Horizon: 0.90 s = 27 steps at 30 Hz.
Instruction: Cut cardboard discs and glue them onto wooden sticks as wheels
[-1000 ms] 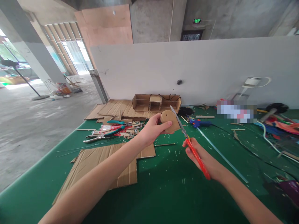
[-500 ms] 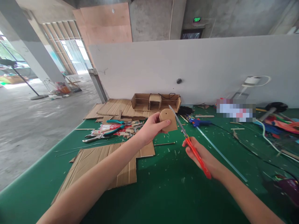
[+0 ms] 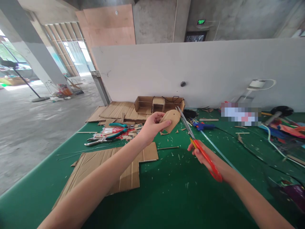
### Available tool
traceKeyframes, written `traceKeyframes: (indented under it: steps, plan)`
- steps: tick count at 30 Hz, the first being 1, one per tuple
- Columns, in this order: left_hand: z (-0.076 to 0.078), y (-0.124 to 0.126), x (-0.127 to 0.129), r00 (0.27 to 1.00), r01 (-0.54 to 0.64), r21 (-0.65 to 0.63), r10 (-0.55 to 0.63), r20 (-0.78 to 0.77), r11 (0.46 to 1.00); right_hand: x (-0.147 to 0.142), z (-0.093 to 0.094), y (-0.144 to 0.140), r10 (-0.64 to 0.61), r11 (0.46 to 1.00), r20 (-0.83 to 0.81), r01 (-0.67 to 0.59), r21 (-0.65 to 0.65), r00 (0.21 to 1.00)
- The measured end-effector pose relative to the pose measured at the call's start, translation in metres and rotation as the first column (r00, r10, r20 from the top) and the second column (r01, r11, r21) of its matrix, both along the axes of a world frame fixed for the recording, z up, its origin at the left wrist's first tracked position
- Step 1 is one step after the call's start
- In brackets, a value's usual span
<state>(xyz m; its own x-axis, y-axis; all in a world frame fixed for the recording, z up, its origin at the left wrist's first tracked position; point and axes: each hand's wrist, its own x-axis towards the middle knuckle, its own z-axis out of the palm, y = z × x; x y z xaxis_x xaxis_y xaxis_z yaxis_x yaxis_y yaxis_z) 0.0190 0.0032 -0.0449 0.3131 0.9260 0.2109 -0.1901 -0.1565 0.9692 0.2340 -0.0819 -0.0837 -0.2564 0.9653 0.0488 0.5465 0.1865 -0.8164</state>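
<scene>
Head view: a rounded cardboard piece is pinched in the grip of the left hand, thumb on the near face and fingers curled behind it, so that the piece is held tilted above the bench. A small hole is seen near its rounded end. Red-handled scissors are clasped in the closed grip of the right hand; the blades are slightly parted and point up and away, their tips just beside the right edge of the cardboard piece. Whether the blades touch the piece cannot be told.

Small cardboard offcuts lie on the green surface beneath the held piece. A large flat cardboard sheet lies under the left forearm. Further left, teal-handled pliers rest among red-and-white wrappers and sticks. Behind the hands, an open cardboard box model stands against the white partition wall, with flattened corrugated board beside it. To the right of the scissors, a blue glue gun is seen, and a long clear rod runs from near it towards the right forearm. Cables and coloured clutter lie at the far right.
</scene>
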Motion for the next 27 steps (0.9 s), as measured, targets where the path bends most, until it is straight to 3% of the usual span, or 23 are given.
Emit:
traceKeyframes:
  steps: [2,7,12,15,17,21,27]
  plan:
    - [0.001,0.002,-0.003,0.999,-0.02,0.011,0.02,0.026,1.0,0.001,0.002,0.0,0.022,1.0,0.008,-0.022,-0.002,1.0]
    - [0.005,0.003,-0.009,0.997,0.071,0.028,-0.072,0.032,0.997,0.002,0.004,0.0,0.092,0.996,0.051,-0.091,-0.014,0.994]
    - [0.006,0.004,-0.008,0.999,0.0,0.083,0.004,-0.042,0.997,0.002,-0.008,0.006,0.008,0.999,-0.006,-0.007,0.037,1.0]
    - [0.006,0.003,-0.007,0.981,-0.047,0.171,0.077,-0.177,0.984,0.003,-0.016,0.009,-0.035,0.998,-0.063,0.038,0.054,0.997]
    - [0.005,0.002,-0.007,0.938,-0.058,0.318,0.16,-0.307,0.946,0.005,-0.022,0.01,-0.051,0.996,-0.104,0.058,0.065,0.993]
    - [0.001,-0.001,-0.007,0.81,0.04,0.633,0.346,-0.474,0.773,0.01,-0.033,0.013,-0.046,0.994,-0.15,0.06,0.091,0.988]
    - [0.002,-0.004,-0.009,0.619,0.111,0.681,0.486,-0.617,0.724,0.01,-0.035,0.014,-0.026,0.994,-0.127,0.039,0.103,0.992]
